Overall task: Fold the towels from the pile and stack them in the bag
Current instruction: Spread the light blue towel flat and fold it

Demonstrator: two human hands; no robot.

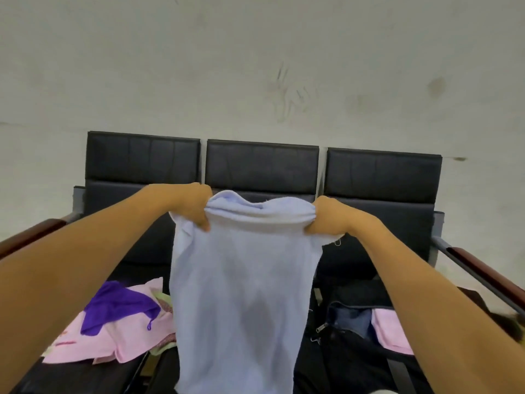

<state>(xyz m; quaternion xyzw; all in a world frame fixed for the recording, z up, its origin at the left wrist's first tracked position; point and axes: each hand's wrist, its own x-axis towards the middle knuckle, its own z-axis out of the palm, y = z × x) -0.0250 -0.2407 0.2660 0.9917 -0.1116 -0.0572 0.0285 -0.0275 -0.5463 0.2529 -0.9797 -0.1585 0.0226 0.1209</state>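
Folding underway: pale blue towel (pixel 241 280) hanging over the seats, top corners pinched by left hand (pixel 193 207) and right hand (pixel 326 220). Pink towel (pixel 389 331) already in bag (pixel 335 351); pile (pixel 119 328) still waiting.

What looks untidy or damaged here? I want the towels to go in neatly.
A loose thread dangles from the light blue towel just below the right hand. The left hand grips the other corner. On the left seat, the purple cloth lies crumpled on rumpled pink towels.
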